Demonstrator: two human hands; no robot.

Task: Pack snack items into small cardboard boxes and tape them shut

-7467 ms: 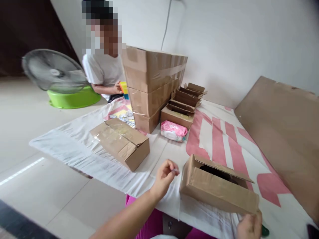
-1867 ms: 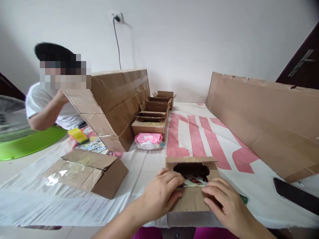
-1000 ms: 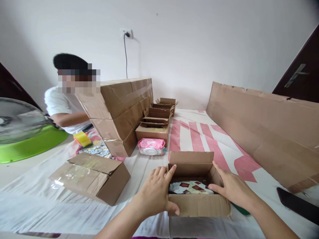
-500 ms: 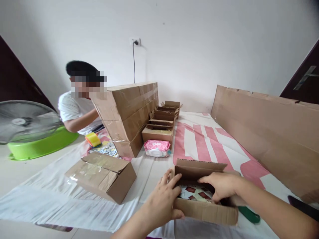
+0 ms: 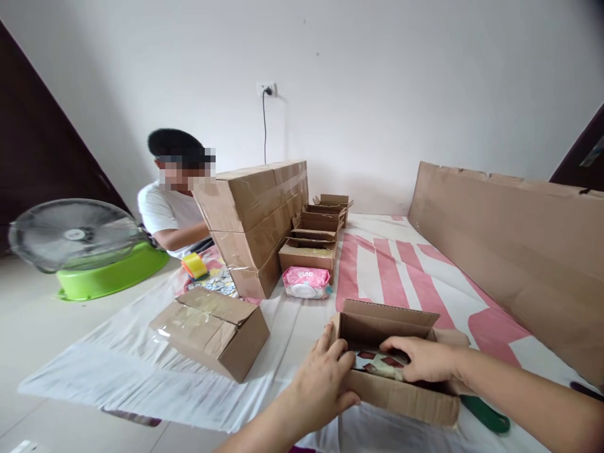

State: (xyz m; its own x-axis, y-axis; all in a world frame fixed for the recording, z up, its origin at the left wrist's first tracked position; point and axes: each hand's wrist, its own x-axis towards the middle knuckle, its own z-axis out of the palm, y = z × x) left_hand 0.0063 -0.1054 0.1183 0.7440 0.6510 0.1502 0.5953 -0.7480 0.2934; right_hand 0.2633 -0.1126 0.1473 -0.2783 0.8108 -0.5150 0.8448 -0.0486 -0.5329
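Note:
An open cardboard box stands on the cloth in front of me, its flaps raised. My left hand grips the box's left end, fingers over the rim and thumb against the front wall. Inside lies a whitish packet with dark red patches. My right hand reaches into the box from the right, thumb and fingers bent around part of that packet; some fingertips are hidden. A green-handled tool lies on the cloth beside the box, partly under my right forearm.
A closed, taped box sits to the left. Behind are a pink wipes pack, several open boxes and a wall of stacked boxes. A yellow tape roll lies near a seated person. A large cardboard sheet stands at right.
The view has shifted slightly left, so everything appears further right. My right hand's fingers have moved in the box and cover more of the packet. My left hand keeps its grip.

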